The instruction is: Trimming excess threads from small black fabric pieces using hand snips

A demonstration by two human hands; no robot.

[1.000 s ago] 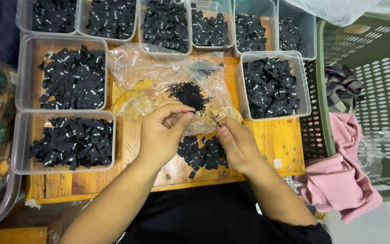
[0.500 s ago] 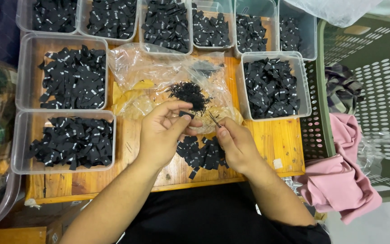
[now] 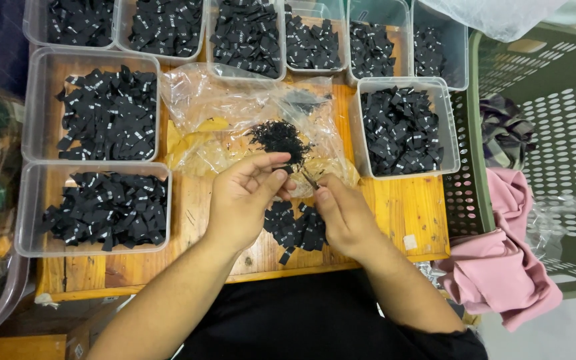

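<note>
Left hand point(image 3: 245, 200) is curled, thumb and fingertips pinched on a small black label point(image 3: 280, 175). Right hand point(image 3: 345, 217) is closed around a thin pointed tool point(image 3: 309, 179), its tip meeting the label between the hands. Both work above a loose pile of black labels point(image 3: 295, 227) lying on the wooden table point(image 3: 401, 210). Just beyond lies a clear plastic bag point(image 3: 235, 110) bearing a heap of black trimmings point(image 3: 278, 137). Clear tubs point(image 3: 91, 113) of labels stand left, far and right. A green basket point(image 3: 548, 133) with pink cloth point(image 3: 501, 267) sits far right.
</note>
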